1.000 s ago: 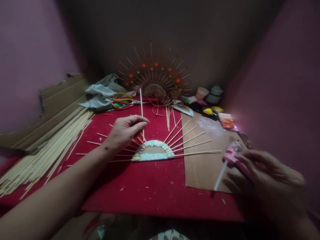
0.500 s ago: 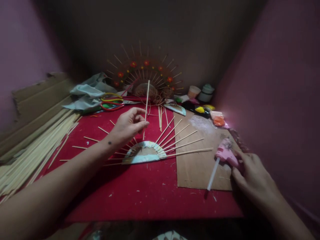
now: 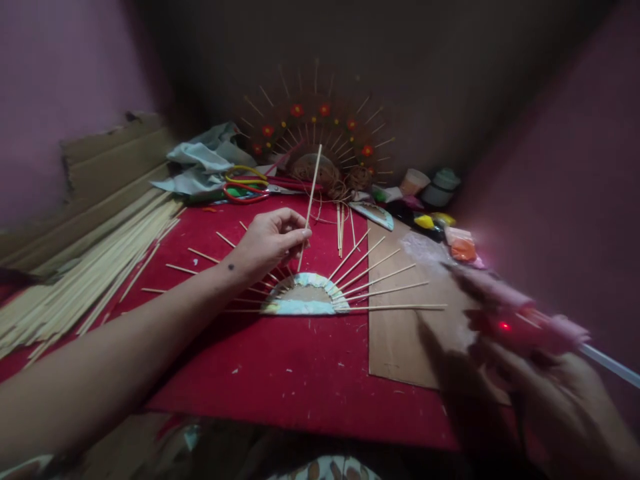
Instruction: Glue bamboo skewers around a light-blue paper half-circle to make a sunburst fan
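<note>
A thin wooden stick (image 3: 314, 183) stands nearly upright in the pinched fingers of my left hand (image 3: 275, 237). Its lower end hangs just above or at the curved edge of a half-round cardboard piece (image 3: 306, 295) rimmed in pale blue; I cannot tell whether they touch. Several sticks fan out from that piece over the red tabletop. At the right, my right hand (image 3: 555, 387) is wrapped around a pink hot glue gun (image 3: 530, 310), lifted off the table and blurred by motion. A red light glows on it, and a clear glue stick (image 3: 610, 363) sticks out of its back.
A pile of wooden sticks (image 3: 100, 267) lies left beside cardboard (image 3: 120, 153). Scissors (image 3: 247, 190), cloth (image 3: 210, 157) and twine (image 3: 357, 180) lie at the back, before a flowered stick fan (image 3: 325, 110). A brown board (image 3: 400, 347) and small packets (image 3: 461, 245) are at right.
My right hand has picked up the glue gun from the board and turned it, nozzle toward the left. My left hand still holds the stick over the half-round piece. The view has shifted slightly.
</note>
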Demonstrator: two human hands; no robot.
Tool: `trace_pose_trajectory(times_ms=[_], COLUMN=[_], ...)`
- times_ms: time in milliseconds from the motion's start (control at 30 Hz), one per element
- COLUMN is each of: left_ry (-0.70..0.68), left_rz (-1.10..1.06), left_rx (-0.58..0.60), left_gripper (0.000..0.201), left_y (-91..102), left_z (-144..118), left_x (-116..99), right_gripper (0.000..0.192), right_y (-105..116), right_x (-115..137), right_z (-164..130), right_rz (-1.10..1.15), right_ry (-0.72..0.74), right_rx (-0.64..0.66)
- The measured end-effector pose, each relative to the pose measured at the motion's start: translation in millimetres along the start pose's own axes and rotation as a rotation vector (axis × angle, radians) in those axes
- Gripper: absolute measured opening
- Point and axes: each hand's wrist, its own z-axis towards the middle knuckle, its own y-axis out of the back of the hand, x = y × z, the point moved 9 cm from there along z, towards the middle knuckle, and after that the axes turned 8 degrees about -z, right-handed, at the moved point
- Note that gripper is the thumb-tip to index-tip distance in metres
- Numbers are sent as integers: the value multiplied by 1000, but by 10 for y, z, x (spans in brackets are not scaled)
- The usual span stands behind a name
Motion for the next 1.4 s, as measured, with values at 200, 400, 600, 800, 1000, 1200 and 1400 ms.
trace_pose_trajectory(times_ms=[200, 400, 600, 800, 1000, 1200, 1400], left_ry=[-17, -11, -42, -64, -67, -76, -80], left_rz=[-29, 43, 36, 70, 83, 82, 104], left_rx=[-47, -50, -31, -17, -7, 18, 20], left_gripper=[9, 7, 10, 11, 11, 13, 12], left_y=[65, 89, 49, 24, 17, -6, -3], left_z=[6, 17, 5, 1, -2, -9, -6], left_x=[18, 20, -15, -9, -7, -28, -40], right_gripper=[40, 42, 41, 42, 44, 42, 42], right_y=[-590, -980, -1073, -1032, -1035, -1016, -1051], right_x=[1122, 1237, 1165, 1225, 1234, 1252, 1192], right_z=[303, 317, 292, 305, 315, 287, 289], right_rz=[511, 587, 617, 558, 504, 426, 560], right_ry=[278, 313, 249, 286, 309, 310, 232], right_rx=[335, 454, 488, 469, 464, 462, 487])
